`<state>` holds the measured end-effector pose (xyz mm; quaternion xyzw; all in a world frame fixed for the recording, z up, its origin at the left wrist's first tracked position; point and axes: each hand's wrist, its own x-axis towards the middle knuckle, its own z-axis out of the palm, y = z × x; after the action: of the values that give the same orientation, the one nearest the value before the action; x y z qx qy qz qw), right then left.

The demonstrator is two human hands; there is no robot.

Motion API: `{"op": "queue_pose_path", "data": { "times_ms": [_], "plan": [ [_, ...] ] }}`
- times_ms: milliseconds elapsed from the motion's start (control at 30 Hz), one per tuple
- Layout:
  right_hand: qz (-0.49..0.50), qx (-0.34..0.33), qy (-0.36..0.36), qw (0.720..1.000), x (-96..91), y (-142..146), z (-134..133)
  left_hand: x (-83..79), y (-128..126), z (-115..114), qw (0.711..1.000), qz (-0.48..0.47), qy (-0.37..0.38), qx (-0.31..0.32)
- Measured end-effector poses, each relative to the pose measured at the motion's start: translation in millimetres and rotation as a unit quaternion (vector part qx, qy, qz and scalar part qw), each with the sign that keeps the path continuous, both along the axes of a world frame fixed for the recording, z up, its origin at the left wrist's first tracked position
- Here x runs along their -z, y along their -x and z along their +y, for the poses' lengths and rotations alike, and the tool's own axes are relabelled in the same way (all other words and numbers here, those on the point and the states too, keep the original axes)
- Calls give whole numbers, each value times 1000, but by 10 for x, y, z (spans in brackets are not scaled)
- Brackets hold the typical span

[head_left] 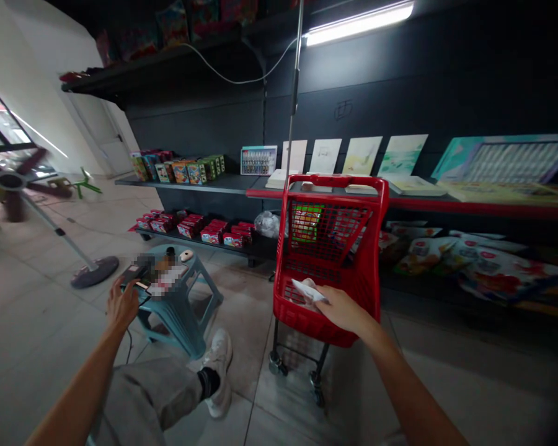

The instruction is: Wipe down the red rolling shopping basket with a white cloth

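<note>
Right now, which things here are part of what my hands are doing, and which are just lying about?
Part of it:
right hand holding white paper over the red shopping cart
left hand at the teal plastic stool

Lying about:
standing fan
red boxed goods on the shelf

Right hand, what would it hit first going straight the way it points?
The right hand would likely meet the red shopping cart basket's left wall, just past the white cloth or paper it holds.

Pixelated objects (165, 279) on stool (181, 322), goods (305, 223) behind cart mesh (328, 229)
</note>
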<state>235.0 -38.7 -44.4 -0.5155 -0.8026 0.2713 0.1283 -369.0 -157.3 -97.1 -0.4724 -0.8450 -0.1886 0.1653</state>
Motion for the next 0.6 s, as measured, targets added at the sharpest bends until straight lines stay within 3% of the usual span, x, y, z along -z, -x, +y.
{"op": "queue_pose_path", "data": {
  "times_ms": [600],
  "plan": [
    [-35,-10,-7,999,108,-6,68,250,113,79,998,-5,68,18]
  ]
}}
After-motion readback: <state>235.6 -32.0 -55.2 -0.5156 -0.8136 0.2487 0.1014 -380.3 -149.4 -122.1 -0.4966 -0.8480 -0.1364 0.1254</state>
